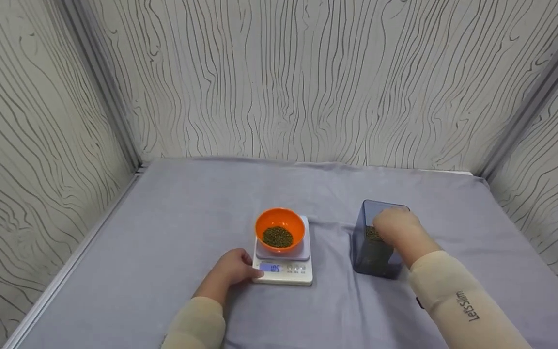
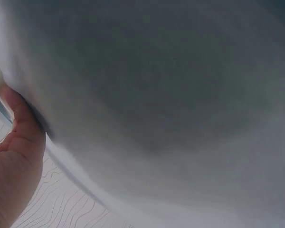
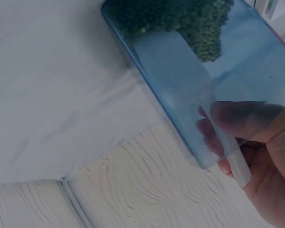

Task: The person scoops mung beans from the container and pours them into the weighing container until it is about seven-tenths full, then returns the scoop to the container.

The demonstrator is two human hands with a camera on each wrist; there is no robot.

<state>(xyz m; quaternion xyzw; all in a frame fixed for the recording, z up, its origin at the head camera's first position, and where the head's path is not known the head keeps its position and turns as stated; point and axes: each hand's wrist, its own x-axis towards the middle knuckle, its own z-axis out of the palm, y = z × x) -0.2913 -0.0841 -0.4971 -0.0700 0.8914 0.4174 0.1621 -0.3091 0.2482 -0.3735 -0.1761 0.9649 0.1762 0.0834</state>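
Observation:
A white kitchen scale (image 1: 284, 278) with a lit display carries an orange bowl (image 1: 294, 222) that holds small green beans (image 1: 277, 237). My left hand (image 1: 234, 266) grips the scale's front left corner, thumb on the edge near the display. To the right stands a tall bluish see-through container (image 1: 362, 254) with more green beans (image 3: 204, 38) inside. My right hand (image 1: 397, 227) reaches into its open top. In the right wrist view, that hand holds a white scoop (image 3: 178, 64) by the handle, its blade against the beans. The left wrist view is mostly blurred grey.
A grey cloth (image 1: 187, 208) with some creases covers the table. Pale walls (image 1: 279, 87) with a wood-grain line pattern enclose the back and both sides, with grey metal posts (image 1: 107, 87) at the corners.

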